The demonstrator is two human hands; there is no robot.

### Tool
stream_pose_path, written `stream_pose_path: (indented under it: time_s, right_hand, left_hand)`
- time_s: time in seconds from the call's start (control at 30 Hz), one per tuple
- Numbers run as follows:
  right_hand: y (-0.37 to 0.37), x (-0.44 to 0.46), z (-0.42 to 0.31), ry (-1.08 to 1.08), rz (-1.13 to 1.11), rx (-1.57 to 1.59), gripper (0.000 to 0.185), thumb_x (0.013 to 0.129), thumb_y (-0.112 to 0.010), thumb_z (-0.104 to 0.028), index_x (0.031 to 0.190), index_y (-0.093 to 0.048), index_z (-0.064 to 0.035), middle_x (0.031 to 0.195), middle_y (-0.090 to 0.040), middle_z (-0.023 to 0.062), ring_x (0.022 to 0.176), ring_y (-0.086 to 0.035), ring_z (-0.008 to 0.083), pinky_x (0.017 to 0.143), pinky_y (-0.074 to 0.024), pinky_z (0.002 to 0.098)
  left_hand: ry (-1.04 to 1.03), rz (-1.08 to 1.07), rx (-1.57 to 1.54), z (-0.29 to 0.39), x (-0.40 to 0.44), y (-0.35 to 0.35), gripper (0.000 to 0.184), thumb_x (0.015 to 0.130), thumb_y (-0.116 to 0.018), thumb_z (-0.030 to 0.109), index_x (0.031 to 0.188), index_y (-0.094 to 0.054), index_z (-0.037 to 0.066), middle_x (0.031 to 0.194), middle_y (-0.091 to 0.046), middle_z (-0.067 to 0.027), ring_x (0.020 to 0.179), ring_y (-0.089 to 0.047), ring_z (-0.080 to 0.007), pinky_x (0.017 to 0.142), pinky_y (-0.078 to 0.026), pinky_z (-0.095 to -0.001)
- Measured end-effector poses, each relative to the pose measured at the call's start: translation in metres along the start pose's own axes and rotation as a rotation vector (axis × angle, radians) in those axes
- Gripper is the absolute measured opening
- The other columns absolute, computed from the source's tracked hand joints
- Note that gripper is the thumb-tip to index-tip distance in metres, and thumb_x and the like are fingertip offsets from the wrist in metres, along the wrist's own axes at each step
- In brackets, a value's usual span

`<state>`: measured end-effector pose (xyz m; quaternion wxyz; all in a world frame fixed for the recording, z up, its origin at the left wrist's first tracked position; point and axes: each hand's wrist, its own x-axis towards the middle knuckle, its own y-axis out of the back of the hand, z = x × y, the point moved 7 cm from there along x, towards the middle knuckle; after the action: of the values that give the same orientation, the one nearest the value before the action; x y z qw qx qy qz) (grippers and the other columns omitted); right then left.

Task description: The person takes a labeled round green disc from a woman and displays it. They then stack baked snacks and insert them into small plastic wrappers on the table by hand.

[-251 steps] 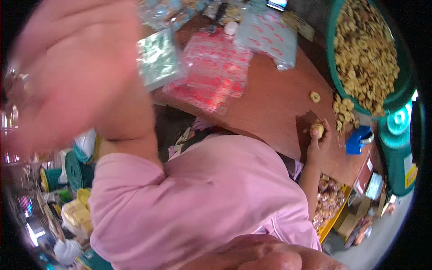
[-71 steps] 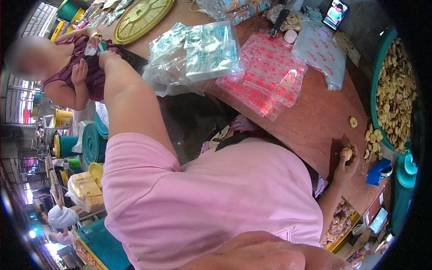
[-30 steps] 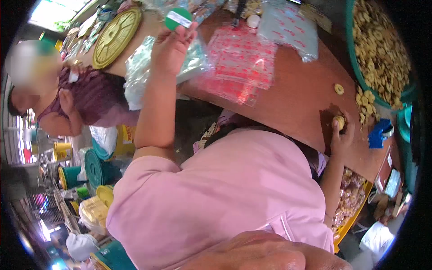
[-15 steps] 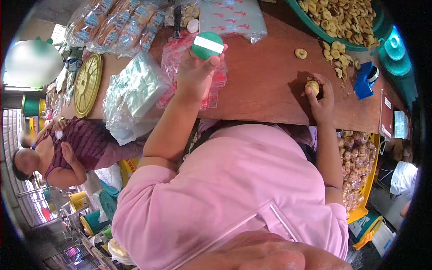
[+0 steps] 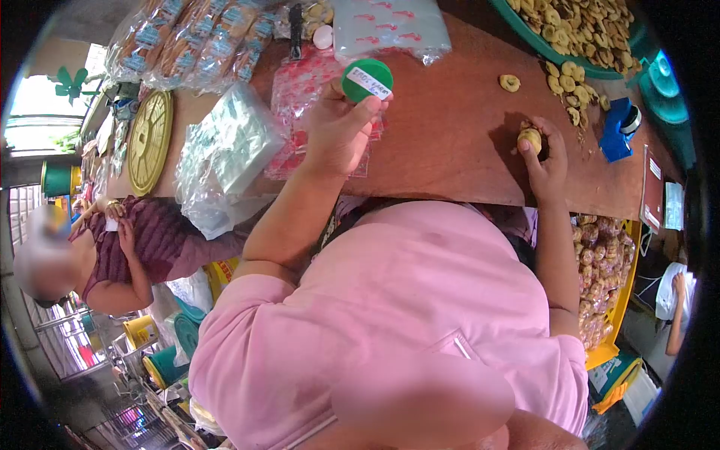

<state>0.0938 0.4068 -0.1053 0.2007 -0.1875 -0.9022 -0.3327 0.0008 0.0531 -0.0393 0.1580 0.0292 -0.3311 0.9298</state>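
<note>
My left hand (image 5: pixel 346 120) is raised over the table with its fingers closed around a green round lid (image 5: pixel 363 79), which bears a white label with handwriting. Beneath it lie flat plastic bags with red print (image 5: pixel 289 97). My right hand (image 5: pixel 546 157) is closed on several ring-shaped biscuits (image 5: pixel 529 139) held together just above the tabletop; the fingers partly hide them. A single loose biscuit (image 5: pixel 509 82) lies a little beyond my right hand, and a small heap of biscuits (image 5: pixel 570 82) sits to its right.
A green basin (image 5: pixel 525 34) full of biscuits stands at the far right, near a blue tape dispenser (image 5: pixel 616 129). Clear bags (image 5: pixel 229 150), a yellow round lid (image 5: pixel 150 142) and packed goods (image 5: pixel 202 41) occupy the left. A yellow crate (image 5: pixel 624 300) stands below. Another person (image 5: pixel 127 247) is at left.
My left hand has turned the lid, so its label now slants and its writing shows. My right hand keeps hold of the biscuits. The other person's hands have come together.
</note>
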Motion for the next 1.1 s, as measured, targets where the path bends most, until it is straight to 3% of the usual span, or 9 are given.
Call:
stream_pose_path:
  time_s: [0.27, 0.57, 1.1]
  right_hand:
    - [0.002, 0.001, -0.001, 0.025, -0.006, -0.033, 0.042, 0.088, -0.078, -0.018, 0.125, -0.066, -0.0039, 0.121, -0.068, 0.0159, 0.116, -0.063, 0.0337, 0.102, -0.0479, 0.0417]
    - [0.0, 0.002, -0.003, 0.028, 0.007, -0.033, 0.04, 0.087, -0.081, -0.02, 0.122, -0.068, -0.0042, 0.121, -0.068, 0.0176, 0.115, -0.064, 0.0347, 0.101, -0.049, 0.0421]
    - [-0.006, 0.003, -0.017, 0.028, -0.07, -0.165, 0.048, 0.085, -0.081, -0.022, 0.128, -0.065, -0.0056, 0.121, -0.065, 0.0202, 0.116, -0.061, 0.0408, 0.1, -0.0493, 0.0457]
  left_hand:
    - [0.207, 0.029, -0.045, -0.044, 0.0, -0.004, 0.024, 0.097, -0.062, 0.002, 0.119, -0.055, 0.007, 0.118, -0.069, -0.0108, 0.113, -0.067, -0.0257, 0.099, -0.052, -0.0372]
    - [0.328, 0.0, -0.238, -0.072, -0.008, -0.01, 0.018, 0.1, -0.056, 0.008, 0.117, -0.059, 0.004, 0.125, -0.069, -0.016, 0.123, -0.065, -0.0357, 0.103, -0.051, -0.0395]
    - [0.36, 0.005, -0.25, -0.078, -0.012, -0.01, 0.017, 0.101, -0.058, 0.011, 0.117, -0.057, 0.009, 0.126, -0.069, -0.0151, 0.123, -0.065, -0.033, 0.104, -0.05, -0.0398]
